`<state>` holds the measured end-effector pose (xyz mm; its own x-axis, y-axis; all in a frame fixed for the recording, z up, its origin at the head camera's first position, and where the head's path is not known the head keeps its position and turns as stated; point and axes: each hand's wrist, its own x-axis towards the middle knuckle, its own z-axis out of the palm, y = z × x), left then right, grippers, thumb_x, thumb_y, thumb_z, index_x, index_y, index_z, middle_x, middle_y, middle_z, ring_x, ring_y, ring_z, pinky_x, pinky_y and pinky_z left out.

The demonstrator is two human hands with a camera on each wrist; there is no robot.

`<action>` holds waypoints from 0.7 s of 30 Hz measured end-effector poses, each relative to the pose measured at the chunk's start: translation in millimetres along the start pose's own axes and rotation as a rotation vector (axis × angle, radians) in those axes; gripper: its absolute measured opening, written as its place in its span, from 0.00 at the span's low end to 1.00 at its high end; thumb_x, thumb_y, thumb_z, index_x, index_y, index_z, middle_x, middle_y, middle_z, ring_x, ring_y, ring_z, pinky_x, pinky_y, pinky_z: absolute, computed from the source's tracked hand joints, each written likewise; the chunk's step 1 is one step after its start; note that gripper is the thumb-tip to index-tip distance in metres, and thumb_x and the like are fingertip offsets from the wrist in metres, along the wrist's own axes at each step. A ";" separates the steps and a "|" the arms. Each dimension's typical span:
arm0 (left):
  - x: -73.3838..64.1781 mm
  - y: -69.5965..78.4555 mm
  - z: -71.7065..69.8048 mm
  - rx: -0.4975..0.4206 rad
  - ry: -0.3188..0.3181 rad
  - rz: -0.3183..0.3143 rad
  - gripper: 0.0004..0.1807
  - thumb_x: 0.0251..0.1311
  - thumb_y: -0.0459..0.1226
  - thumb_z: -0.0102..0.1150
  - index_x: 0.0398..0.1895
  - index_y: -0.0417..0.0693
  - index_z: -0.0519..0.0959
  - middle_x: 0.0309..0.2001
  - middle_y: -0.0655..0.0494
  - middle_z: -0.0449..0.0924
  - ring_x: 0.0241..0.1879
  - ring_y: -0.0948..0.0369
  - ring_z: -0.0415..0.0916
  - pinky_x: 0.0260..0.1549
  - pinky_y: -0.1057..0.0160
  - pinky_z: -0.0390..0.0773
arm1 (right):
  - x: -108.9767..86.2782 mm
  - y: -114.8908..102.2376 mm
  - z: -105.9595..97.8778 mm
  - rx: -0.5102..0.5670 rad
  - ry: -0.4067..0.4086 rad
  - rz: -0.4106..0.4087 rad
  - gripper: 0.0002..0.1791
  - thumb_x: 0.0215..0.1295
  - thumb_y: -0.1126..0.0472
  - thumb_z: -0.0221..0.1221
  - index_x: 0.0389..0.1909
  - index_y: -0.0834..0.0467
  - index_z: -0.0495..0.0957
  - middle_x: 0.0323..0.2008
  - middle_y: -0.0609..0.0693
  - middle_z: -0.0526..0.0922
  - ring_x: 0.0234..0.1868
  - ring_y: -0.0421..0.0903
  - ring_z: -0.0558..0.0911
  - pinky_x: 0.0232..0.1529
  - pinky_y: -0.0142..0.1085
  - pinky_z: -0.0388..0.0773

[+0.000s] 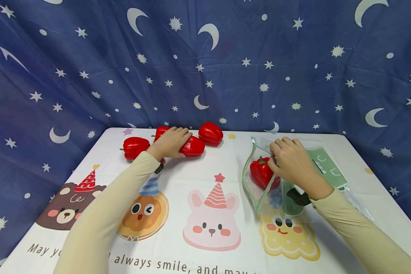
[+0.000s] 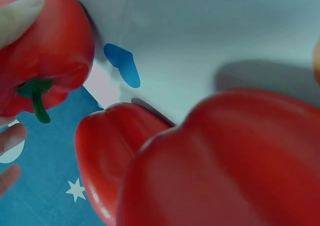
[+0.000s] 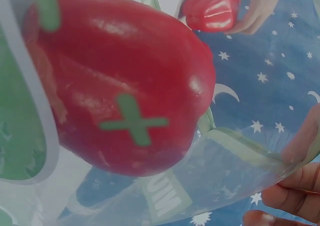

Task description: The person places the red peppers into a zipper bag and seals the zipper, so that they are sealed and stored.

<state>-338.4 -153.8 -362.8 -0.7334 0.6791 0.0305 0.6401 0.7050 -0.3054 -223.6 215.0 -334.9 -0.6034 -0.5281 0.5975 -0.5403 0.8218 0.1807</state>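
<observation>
My left hand [image 1: 170,143] grips a red bell pepper [image 1: 193,147] at the back left of the table. The thumb lies on that pepper [image 2: 60,41] in the left wrist view, where its green stem shows. On the right, my right hand [image 1: 290,161] pinches the rim of a clear plastic zip bag [image 1: 325,164] with green print. The bag's mouth gapes toward the left. Inside it lies one red bell pepper [image 1: 260,173], also seen through the film in the right wrist view. The fingertips [image 3: 295,193] hold the bag's edge there.
More red bell peppers lie around my left hand: one at the left [image 1: 136,147], one behind it [image 1: 161,131], and one to the right [image 1: 210,134]. A white cloth with cartoon prints [image 1: 212,228] covers the table. A blue star-patterned curtain [image 1: 226,76] hangs behind.
</observation>
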 end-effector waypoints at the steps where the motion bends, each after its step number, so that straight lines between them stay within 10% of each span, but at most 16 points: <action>1: -0.8 0.1 -0.2 0.002 0.003 0.003 0.45 0.43 0.53 0.71 0.62 0.39 0.67 0.58 0.44 0.72 0.57 0.48 0.70 0.61 0.48 0.67 | -0.1 0.2 0.1 0.000 0.000 -0.001 0.06 0.43 0.66 0.54 0.17 0.59 0.66 0.18 0.53 0.70 0.26 0.51 0.70 0.29 0.42 0.65; 21: -7.0 6.6 -0.5 0.011 0.070 0.035 0.42 0.43 0.53 0.70 0.59 0.39 0.69 0.54 0.45 0.74 0.56 0.49 0.70 0.60 0.49 0.68 | 0.0 1.3 2.5 0.001 0.018 -0.015 0.05 0.44 0.65 0.53 0.16 0.59 0.66 0.18 0.53 0.70 0.25 0.51 0.69 0.27 0.41 0.63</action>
<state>-329.0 -153.8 -364.5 -0.6926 0.7162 0.0858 0.6622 0.6785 -0.3181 -225.8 215.5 -336.6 -0.5849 -0.5361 0.6087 -0.5493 0.8139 0.1891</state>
